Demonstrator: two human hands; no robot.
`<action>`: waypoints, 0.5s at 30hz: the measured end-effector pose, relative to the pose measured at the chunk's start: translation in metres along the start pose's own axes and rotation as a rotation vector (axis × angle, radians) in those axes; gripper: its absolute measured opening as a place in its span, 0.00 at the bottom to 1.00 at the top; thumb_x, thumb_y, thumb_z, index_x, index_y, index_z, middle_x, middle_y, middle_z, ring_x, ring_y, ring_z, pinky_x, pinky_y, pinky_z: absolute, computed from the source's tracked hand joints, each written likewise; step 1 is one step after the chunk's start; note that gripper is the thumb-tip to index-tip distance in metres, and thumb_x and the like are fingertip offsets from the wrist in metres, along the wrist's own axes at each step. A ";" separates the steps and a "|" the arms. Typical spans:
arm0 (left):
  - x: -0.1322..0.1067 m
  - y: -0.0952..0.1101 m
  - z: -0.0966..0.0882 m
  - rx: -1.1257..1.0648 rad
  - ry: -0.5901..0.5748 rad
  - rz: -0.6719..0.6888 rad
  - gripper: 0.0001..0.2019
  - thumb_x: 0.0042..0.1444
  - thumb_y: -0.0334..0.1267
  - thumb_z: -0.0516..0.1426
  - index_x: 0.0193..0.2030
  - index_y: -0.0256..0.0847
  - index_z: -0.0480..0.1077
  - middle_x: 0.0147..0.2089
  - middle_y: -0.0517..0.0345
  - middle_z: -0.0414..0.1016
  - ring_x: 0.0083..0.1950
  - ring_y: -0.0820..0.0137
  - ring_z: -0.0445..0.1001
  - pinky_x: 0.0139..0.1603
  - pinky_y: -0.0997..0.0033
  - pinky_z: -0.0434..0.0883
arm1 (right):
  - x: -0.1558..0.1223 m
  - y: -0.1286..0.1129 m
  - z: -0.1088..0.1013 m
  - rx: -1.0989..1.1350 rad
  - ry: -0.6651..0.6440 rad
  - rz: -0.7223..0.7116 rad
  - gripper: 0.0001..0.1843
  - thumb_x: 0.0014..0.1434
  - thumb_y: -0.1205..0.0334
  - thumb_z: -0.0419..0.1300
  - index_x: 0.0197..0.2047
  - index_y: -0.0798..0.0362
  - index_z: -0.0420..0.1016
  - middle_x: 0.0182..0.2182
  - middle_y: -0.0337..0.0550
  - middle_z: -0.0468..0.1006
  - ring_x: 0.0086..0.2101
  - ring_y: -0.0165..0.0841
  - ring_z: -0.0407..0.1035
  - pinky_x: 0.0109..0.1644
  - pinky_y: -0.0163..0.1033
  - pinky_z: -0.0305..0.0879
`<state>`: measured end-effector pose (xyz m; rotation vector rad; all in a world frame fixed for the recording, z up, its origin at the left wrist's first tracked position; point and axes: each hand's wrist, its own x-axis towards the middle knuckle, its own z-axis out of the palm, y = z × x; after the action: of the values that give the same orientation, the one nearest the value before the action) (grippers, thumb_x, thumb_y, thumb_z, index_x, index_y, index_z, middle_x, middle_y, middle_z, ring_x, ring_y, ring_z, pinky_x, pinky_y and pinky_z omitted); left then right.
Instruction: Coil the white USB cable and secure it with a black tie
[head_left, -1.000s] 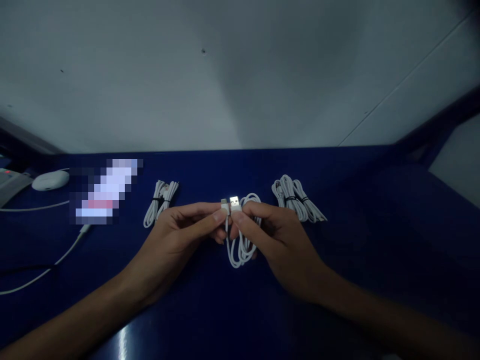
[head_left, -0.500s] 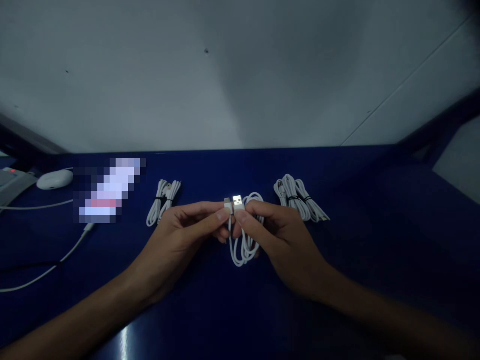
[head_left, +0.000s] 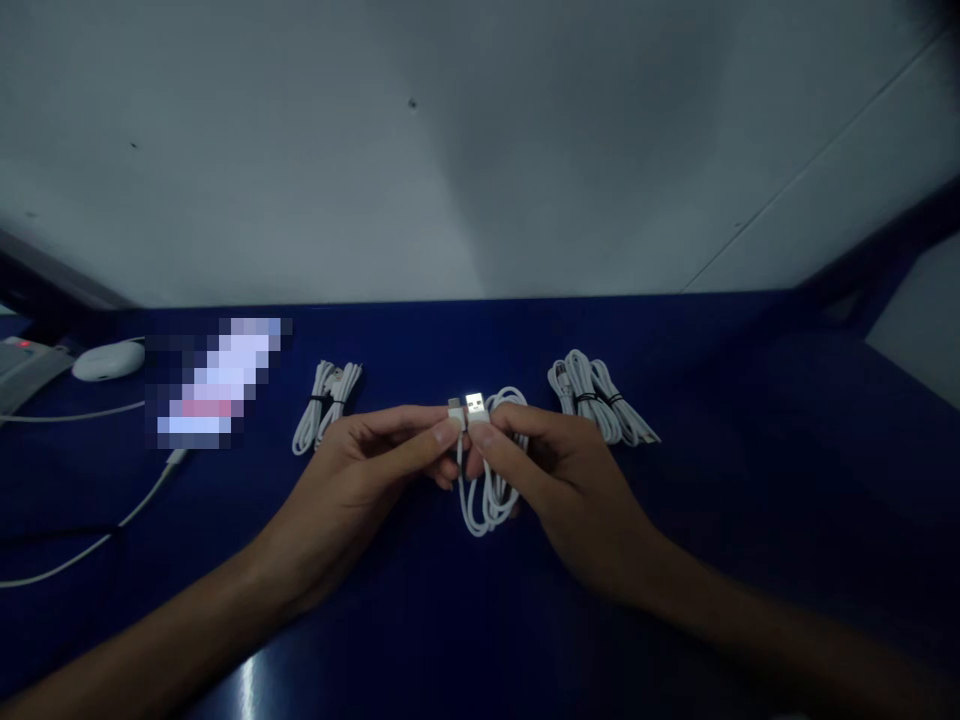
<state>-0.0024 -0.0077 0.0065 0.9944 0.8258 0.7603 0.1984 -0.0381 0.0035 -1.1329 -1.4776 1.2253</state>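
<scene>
A loosely coiled white USB cable (head_left: 486,490) hangs between both hands over the dark blue table (head_left: 465,620). My left hand (head_left: 367,465) pinches the small plug end and my right hand (head_left: 555,470) pinches the larger metal USB plug (head_left: 475,406); the two plugs are side by side, pointing up. The cable's loops dangle below my fingers and partly pass behind my right hand.
One tied white cable bundle (head_left: 328,402) lies to the left, and two tied bundles (head_left: 600,398) lie to the right. Farther left are a blurred-out object (head_left: 214,385), a white mouse (head_left: 107,359), a loose white cord (head_left: 90,545) and a grey device (head_left: 22,365). A pale wall stands behind.
Almost nothing: both hands keep the same pinch on the plugs, and the view has shifted very slightly.
</scene>
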 end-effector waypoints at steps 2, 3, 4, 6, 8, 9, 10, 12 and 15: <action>0.000 -0.001 0.000 0.007 0.002 -0.002 0.09 0.71 0.39 0.66 0.40 0.40 0.86 0.39 0.55 0.80 0.44 0.69 0.77 0.52 0.71 0.74 | -0.001 0.000 0.000 -0.001 -0.005 0.008 0.19 0.78 0.56 0.60 0.33 0.49 0.80 0.27 0.36 0.76 0.27 0.29 0.67 0.30 0.36 0.64; 0.000 -0.001 -0.001 0.007 0.004 0.000 0.09 0.71 0.39 0.66 0.40 0.40 0.86 0.39 0.55 0.80 0.44 0.69 0.77 0.52 0.71 0.74 | -0.001 0.001 0.000 0.000 -0.011 0.011 0.19 0.78 0.56 0.60 0.34 0.49 0.80 0.28 0.36 0.76 0.27 0.29 0.68 0.30 0.37 0.64; 0.000 -0.001 -0.001 0.006 0.004 -0.001 0.08 0.71 0.39 0.66 0.40 0.40 0.86 0.39 0.55 0.80 0.45 0.69 0.77 0.52 0.71 0.74 | -0.001 0.001 -0.001 0.000 -0.017 0.013 0.19 0.78 0.56 0.60 0.34 0.49 0.80 0.28 0.36 0.77 0.27 0.30 0.68 0.30 0.36 0.64; 0.001 -0.001 -0.001 0.002 0.005 -0.003 0.08 0.70 0.39 0.67 0.41 0.41 0.86 0.39 0.55 0.80 0.44 0.69 0.77 0.51 0.71 0.75 | -0.001 0.002 -0.001 -0.008 -0.021 0.008 0.18 0.78 0.56 0.59 0.34 0.49 0.80 0.28 0.36 0.77 0.27 0.30 0.68 0.30 0.36 0.65; 0.002 0.000 -0.001 -0.001 0.004 -0.004 0.07 0.70 0.39 0.67 0.42 0.41 0.86 0.39 0.55 0.80 0.44 0.69 0.77 0.51 0.72 0.75 | -0.001 0.003 -0.001 -0.014 -0.016 -0.006 0.18 0.78 0.57 0.59 0.34 0.49 0.81 0.28 0.35 0.76 0.27 0.29 0.68 0.30 0.36 0.65; 0.002 0.000 0.000 -0.001 0.003 -0.004 0.07 0.70 0.39 0.66 0.42 0.41 0.87 0.39 0.55 0.80 0.44 0.70 0.77 0.51 0.72 0.74 | 0.000 0.003 -0.001 -0.016 -0.012 -0.011 0.18 0.78 0.58 0.60 0.35 0.48 0.81 0.28 0.35 0.76 0.28 0.29 0.68 0.30 0.36 0.65; 0.002 0.001 0.000 -0.001 0.002 -0.003 0.07 0.70 0.38 0.66 0.43 0.41 0.87 0.39 0.55 0.80 0.44 0.70 0.77 0.51 0.73 0.74 | 0.000 0.003 -0.001 -0.016 -0.011 -0.014 0.17 0.78 0.59 0.60 0.35 0.48 0.81 0.28 0.35 0.77 0.28 0.29 0.68 0.31 0.36 0.65; 0.002 0.001 0.000 0.003 0.000 0.001 0.07 0.71 0.38 0.66 0.43 0.41 0.87 0.39 0.56 0.80 0.44 0.70 0.77 0.51 0.72 0.75 | 0.000 0.003 -0.001 -0.013 -0.012 -0.016 0.17 0.78 0.59 0.60 0.35 0.48 0.82 0.28 0.34 0.77 0.28 0.29 0.68 0.31 0.36 0.64; 0.000 0.002 0.000 0.016 -0.005 0.006 0.09 0.71 0.39 0.65 0.40 0.40 0.86 0.39 0.55 0.80 0.45 0.69 0.77 0.52 0.72 0.75 | 0.000 0.002 -0.001 -0.005 -0.022 -0.018 0.18 0.79 0.58 0.60 0.36 0.47 0.82 0.30 0.34 0.79 0.29 0.29 0.69 0.32 0.36 0.65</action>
<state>-0.0022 -0.0071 0.0081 1.0137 0.8258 0.7571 0.1996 -0.0376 0.0017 -1.1101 -1.5052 1.2259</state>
